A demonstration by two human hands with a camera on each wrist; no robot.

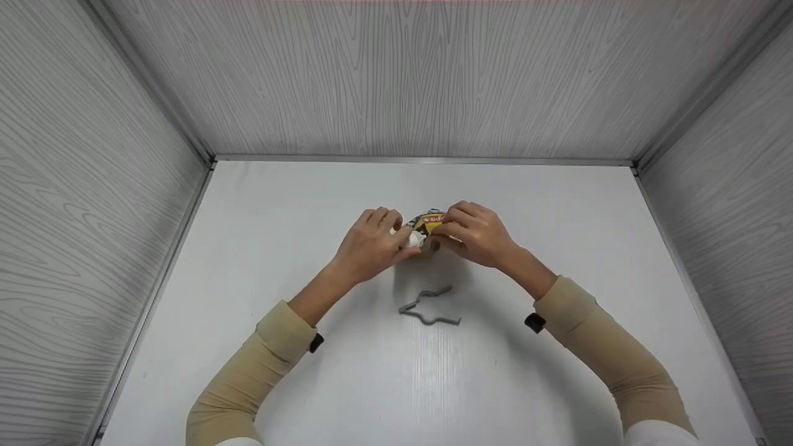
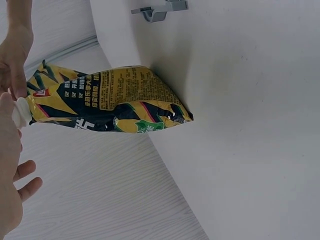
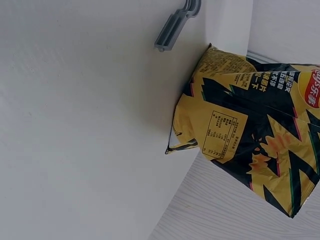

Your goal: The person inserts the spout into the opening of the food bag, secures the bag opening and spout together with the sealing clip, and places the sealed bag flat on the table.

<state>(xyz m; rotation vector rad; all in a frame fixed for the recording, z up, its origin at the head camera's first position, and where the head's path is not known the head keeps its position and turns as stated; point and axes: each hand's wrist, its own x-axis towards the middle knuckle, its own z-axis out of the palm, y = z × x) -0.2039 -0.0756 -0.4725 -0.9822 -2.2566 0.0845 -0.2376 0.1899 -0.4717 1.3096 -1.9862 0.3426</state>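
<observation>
White tabletop (image 1: 291, 217): snack bag (image 1: 430, 220) stands upright between hands (image 1: 370, 244) (image 1: 476, 234).

Snack bag (image 3: 270, 120): you are seeing jagged yellow and black shapes clashing, thin red and green lines edging them, white lettering and a red emblem standing out.
Cap-like piece (image 2: 21, 113): it is showing you plain white.
Clip (image 3: 172, 29): it is showing you solid grey.
Sleeves (image 1: 232, 384): yours are showing unpatterned tan.
Table (image 1: 347, 384): it is gleaming white before you.
Walls (image 1: 396, 80): you are facing grey wood grain.
</observation>
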